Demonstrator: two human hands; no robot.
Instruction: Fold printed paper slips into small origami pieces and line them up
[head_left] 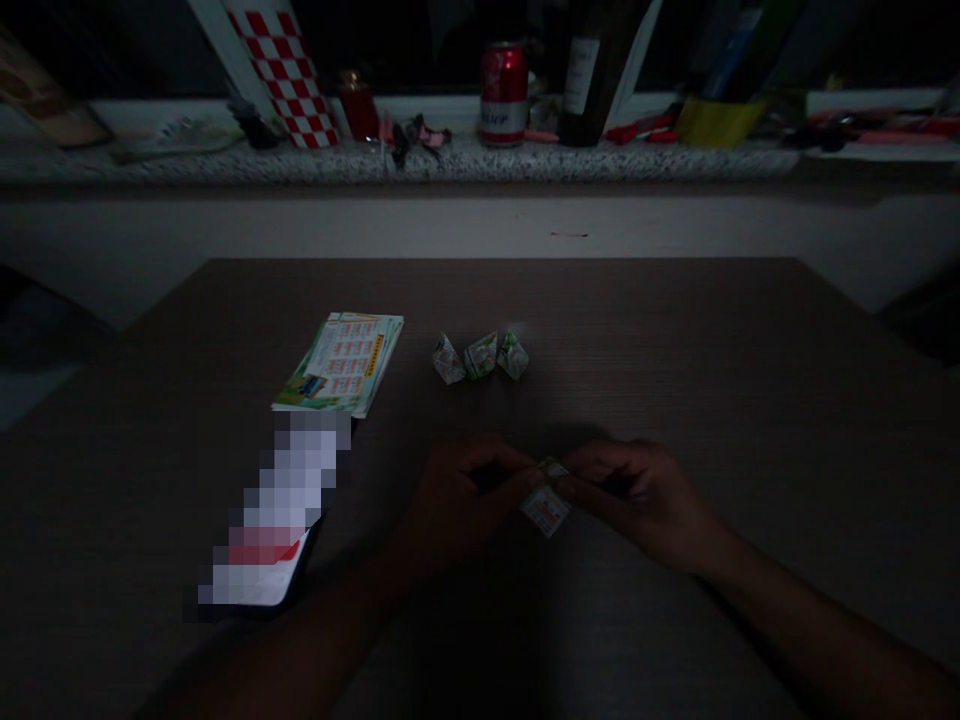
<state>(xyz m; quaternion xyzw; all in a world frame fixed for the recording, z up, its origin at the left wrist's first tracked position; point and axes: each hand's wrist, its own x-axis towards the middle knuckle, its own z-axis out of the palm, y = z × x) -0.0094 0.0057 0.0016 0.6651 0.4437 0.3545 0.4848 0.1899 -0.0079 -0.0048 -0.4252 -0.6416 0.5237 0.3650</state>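
Observation:
Both my hands pinch a small folded piece of printed paper (548, 510) just above the table. My left hand (469, 490) grips its left side between thumb and fingers, and my right hand (637, 495) has hold of the right side. The paper hangs with one corner pointing toward me, and its upper part is partly covered by my fingertips. Beyond my hands stand three small folded paper pieces in a row: a left one (448, 360), a middle one (481, 356) and a right one (514, 356).
Left of my hands lie a stack of printed calendar cards (341, 365) and a lit phone (277, 580), its screen blurred. Behind the wooden table (675, 340), a stone sill (450, 165) carries a red can (503, 95), a dark bottle (589, 85) and a checkered cylinder (285, 75).

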